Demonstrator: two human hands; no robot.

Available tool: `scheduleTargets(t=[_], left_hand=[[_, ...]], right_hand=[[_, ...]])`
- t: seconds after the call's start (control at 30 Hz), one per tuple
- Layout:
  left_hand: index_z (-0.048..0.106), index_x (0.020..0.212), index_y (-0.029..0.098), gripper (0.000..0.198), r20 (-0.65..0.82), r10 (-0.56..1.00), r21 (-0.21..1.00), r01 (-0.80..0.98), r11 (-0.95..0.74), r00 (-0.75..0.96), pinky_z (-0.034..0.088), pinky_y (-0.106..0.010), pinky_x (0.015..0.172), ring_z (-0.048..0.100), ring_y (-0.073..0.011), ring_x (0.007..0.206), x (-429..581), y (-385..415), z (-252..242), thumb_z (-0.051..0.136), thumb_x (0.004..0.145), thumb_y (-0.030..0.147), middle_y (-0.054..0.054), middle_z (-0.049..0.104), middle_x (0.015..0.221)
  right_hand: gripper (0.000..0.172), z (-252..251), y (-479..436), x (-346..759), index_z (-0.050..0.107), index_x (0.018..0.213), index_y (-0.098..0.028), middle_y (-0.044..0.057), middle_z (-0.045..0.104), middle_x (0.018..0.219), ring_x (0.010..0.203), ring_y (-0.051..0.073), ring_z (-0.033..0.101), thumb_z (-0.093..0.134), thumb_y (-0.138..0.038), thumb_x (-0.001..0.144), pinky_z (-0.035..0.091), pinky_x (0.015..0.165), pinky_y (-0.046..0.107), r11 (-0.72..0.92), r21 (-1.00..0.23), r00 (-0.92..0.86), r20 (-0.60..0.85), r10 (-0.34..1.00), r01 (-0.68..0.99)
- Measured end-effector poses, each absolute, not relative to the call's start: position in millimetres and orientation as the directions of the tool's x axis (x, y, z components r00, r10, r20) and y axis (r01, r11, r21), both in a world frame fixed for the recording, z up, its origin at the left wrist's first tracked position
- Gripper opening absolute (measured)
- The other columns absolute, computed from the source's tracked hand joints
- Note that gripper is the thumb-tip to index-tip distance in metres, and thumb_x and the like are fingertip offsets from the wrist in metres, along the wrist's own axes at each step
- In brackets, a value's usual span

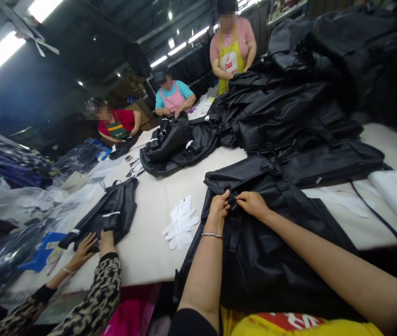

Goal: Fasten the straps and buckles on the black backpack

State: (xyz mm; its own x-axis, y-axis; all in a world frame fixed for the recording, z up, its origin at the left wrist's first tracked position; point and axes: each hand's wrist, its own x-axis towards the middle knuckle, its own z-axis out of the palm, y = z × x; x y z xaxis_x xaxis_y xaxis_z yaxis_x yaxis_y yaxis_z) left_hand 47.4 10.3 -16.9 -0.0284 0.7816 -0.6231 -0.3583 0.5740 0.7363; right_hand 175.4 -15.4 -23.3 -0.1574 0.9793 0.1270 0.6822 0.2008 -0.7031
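Left fingers (225,196) and right fingers (241,197) pinch a strap (232,200) on the black bag (264,252), contents hidden.

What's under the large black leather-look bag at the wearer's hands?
Flat cream tabletop shows along the left edge of the bag, which appears to rest on it. Anything directly beneath is covered, not visible.

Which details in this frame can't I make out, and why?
- Head view: whether the black fastener between the left hand and right hand is open or closed; it is small and partly covered by fingers.
- Head view: the faint lettering on the black flap; too small to read.
- Head view: the full print on the wearer's yellow apron; cut off by the bottom edge.
- Head view: the blue stack at far left; blurred.
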Motion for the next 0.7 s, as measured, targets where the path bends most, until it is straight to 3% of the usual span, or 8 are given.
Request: scheduleTargets(t=[0.17, 0.5, 0.7], left_hand=[[0.034, 0.05, 0.016, 0.04, -0.55, 0.83, 0.823, -0.233, 0.518, -0.097, 0.011, -0.017, 0.033, 0.024, -0.0009, 0.033, 47.3, 6.1, -14.4, 0.07, 0.056, 0.033, 0.009, 0.027, 0.038], [0.036, 0.052, 0.016, 0.038, -0.401, 0.914, 0.906, -0.181, 0.383, -0.07, 0.008, -0.017, 0.035, 0.018, 0.0004, 0.033, 48.4, -2.5, -4.8, 0.068, 0.055, 0.035, 0.011, 0.024, 0.04], [0.034, 0.052, 0.016, 0.037, -0.526, 0.848, 0.831, -0.254, 0.495, -0.068, 0.008, -0.017, 0.034, 0.016, 0.0005, 0.034, 45.9, 6.8, -7.5, 0.067, 0.059, 0.033, 0.01, 0.024, 0.041]], right_hand=[[0.027, -24.7, -28.5, 166.9, 0.066, 0.081, -0.022, 0.004, 0.064, 0.084, 0.074, 0.015, 0.056, 0.04, -0.028, 0.076, 0.036, 0.06, 0.023, 0.143, -0.633, -0.036, 0.179, 0.983, 0.761], [0.027, -18.1, -27.2, 169.8, 0.065, 0.079, -0.022, 0.004, 0.063, 0.079, 0.069, 0.015, 0.056, 0.039, -0.027, 0.079, 0.034, 0.056, 0.024, 0.134, -0.604, -0.026, 0.183, 0.983, 0.785], [0.022, -14.8, -26.8, 174.6, 0.064, 0.085, -0.024, 0.001, 0.063, 0.085, 0.075, 0.013, 0.056, 0.043, -0.027, 0.078, 0.038, 0.062, 0.022, 0.182, -0.673, -0.05, 0.212, 0.976, 0.717]])
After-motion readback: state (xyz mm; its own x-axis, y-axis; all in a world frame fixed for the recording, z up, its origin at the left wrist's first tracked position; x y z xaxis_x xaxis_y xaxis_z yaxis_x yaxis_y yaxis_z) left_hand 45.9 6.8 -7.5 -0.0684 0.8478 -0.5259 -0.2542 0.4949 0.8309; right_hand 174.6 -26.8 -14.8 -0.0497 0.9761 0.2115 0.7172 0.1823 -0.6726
